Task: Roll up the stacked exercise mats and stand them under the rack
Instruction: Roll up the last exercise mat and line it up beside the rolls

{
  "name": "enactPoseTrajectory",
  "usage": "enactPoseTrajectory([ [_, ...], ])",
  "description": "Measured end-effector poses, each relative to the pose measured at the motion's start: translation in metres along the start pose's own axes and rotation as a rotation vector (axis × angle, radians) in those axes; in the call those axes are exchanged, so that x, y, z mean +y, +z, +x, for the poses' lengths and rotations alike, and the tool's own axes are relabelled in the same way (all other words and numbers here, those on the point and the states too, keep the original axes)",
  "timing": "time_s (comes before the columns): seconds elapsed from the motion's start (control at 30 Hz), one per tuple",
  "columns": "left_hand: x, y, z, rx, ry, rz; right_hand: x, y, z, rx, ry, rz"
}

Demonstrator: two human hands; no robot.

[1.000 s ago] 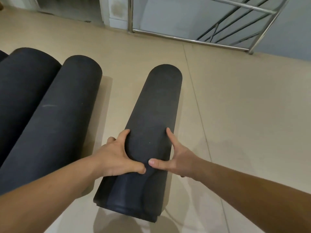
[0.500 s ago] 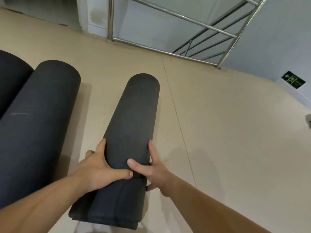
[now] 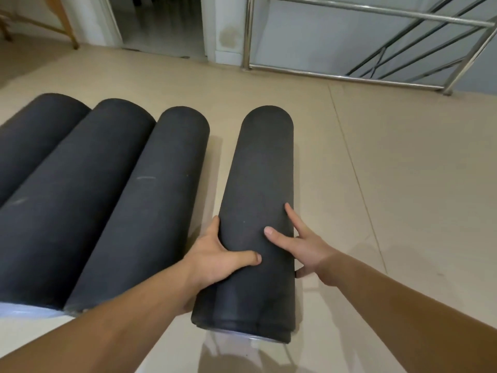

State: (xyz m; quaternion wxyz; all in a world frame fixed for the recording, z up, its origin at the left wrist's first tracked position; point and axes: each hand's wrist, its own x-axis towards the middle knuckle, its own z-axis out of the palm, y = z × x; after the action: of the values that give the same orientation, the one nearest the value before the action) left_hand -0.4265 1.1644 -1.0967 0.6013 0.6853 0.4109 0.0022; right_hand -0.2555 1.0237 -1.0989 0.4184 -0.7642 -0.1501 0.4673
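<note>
Both hands grip the rolled dark grey foam exercise mat (image 3: 258, 170) near its close end. Left hand (image 3: 223, 258): thumb laid across the top, fingers wrapped down the left flank. Right hand (image 3: 301, 247): thumb on top, index finger stretched along the right edge, remaining fingers tucked under the side.

The mat is fully rolled and lies flat on the beige tiled floor (image 3: 390, 197), far end pointing away from the person. It runs roughly parallel to three other rolled dark mats (image 3: 88, 200) on the left, with a strip of floor between it and the nearest one.

Changes over the last second:
- The thumbs were tip to tip and are now apart, the right thumb further up the roll.
- The roll looks straighter in frame.
- The view has swung left and up, so a third roll and an open doorway (image 3: 161, 20) now show.

For the task, rolling of this mat looks finished. The grip appears to be shifting from pressing the roll tight to holding it for a lift.

Still to do: tip it upright and carry it to the shiny steel tube frame (image 3: 347, 77) at the far wall, presumably the rack, which is well apart from the mat. Risk: the loose outer flap may unroll once it is lifted.
</note>
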Motion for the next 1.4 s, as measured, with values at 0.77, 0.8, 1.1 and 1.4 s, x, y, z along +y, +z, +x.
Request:
enactPoseTrajectory([
  [0.77,0.001,-0.005,-0.008,0.167,0.016,0.649,-0.026,0.044,0.031,-0.041,-0.066,-0.013],
  [0.8,0.000,-0.005,-0.007,0.174,0.025,0.632,-0.024,0.042,0.032,-0.050,-0.061,0.020],
  [1.1,-0.012,-0.036,0.002,0.145,0.070,0.372,-0.026,0.060,0.038,0.010,-0.179,-0.001],
  [1.4,-0.009,-0.033,0.015,0.097,0.080,0.393,-0.020,0.049,0.037,0.021,-0.173,0.000],
])
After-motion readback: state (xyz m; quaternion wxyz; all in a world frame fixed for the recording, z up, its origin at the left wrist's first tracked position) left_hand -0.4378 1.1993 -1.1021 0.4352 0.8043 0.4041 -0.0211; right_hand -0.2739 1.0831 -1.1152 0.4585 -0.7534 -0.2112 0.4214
